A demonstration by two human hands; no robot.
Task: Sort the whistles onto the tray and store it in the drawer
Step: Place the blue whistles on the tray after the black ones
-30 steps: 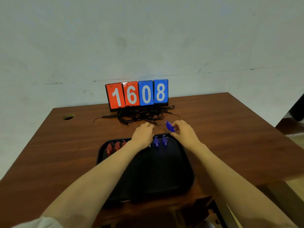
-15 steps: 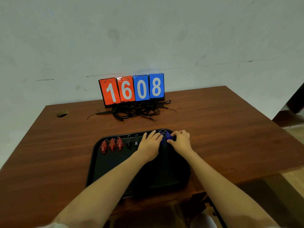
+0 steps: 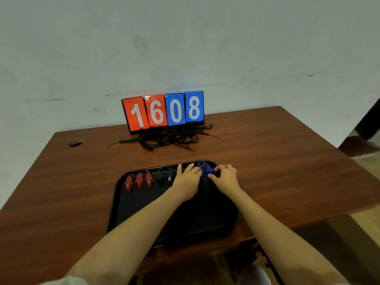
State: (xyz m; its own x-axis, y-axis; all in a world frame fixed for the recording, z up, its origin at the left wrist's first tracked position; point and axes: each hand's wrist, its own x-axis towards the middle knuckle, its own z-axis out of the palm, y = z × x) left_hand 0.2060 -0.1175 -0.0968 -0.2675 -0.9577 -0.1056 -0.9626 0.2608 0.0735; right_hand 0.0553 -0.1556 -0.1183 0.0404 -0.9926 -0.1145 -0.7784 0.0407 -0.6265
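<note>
Having brought the last of the blue whistles (image 3: pixel 206 171) down out of the air and into the row on the tray (image 3: pixel 123 204) since a second ago; hardly shifting over the last half second. Pinching the rightmost blue one with the right grip (image 3: pixel 225 177), fingers curled, thumb and forefinger closing on glossy translucent plastic at the tray's far right corner. Resting the left grip (image 3: pixel 188 179) just beside, palm down, fingers straight and slightly spread, tips reaching the far rim. Reaching in with both forearms bare, converging over the matte black, round-cornered tray. Lining up along that rim: red whistles (image 3: pixel 139 180) at left, black whistles (image 3: pixel 164 177) in the middle, each fish-shaped with a metal ring. Sitting on a reddish wood-grain table (image 3: pixel 277 161), with tangled black cords (image 3: pixel 170 138) and a flip scoreboard (image 3: pixel 164 111) reading 1608 beyond.
</note>
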